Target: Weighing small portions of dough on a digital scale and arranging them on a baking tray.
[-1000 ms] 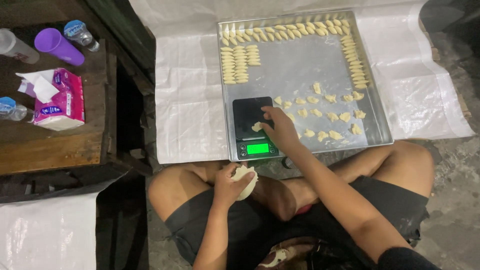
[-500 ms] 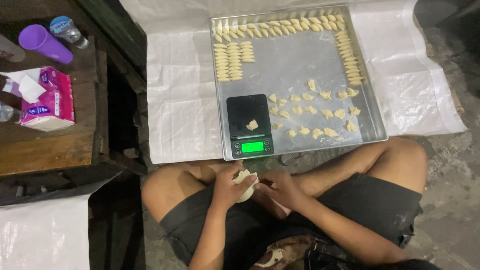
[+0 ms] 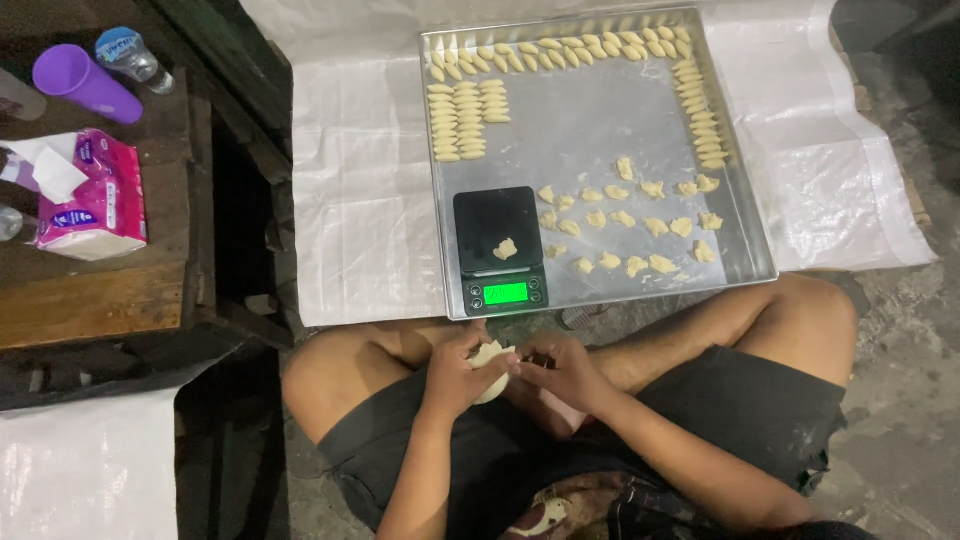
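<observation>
I sit cross-legged on the floor. My left hand (image 3: 458, 376) cups a pale lump of dough (image 3: 490, 364) over my lap. My right hand (image 3: 560, 370) pinches at the same lump from the right side. In front of my knees a black digital scale (image 3: 499, 248) with a lit green display rests in the near left corner of a metal tray (image 3: 590, 140). One small dough piece (image 3: 506, 249) lies on the scale's platform. Several loose dough pieces (image 3: 640, 225) are scattered on the tray right of the scale.
Rows of shaped dough line the tray's far and right edges, with a block (image 3: 468, 120) at its left. The tray sits on a white plastic sheet (image 3: 350, 180). At left, a wooden table (image 3: 100, 290) holds a pink tissue pack (image 3: 95, 200), a purple cup (image 3: 80, 85) and a bottle (image 3: 133, 58).
One second ago my right hand was at the scale placing a dough piece; it has come back to my lap and now works the lump held in my left hand.
</observation>
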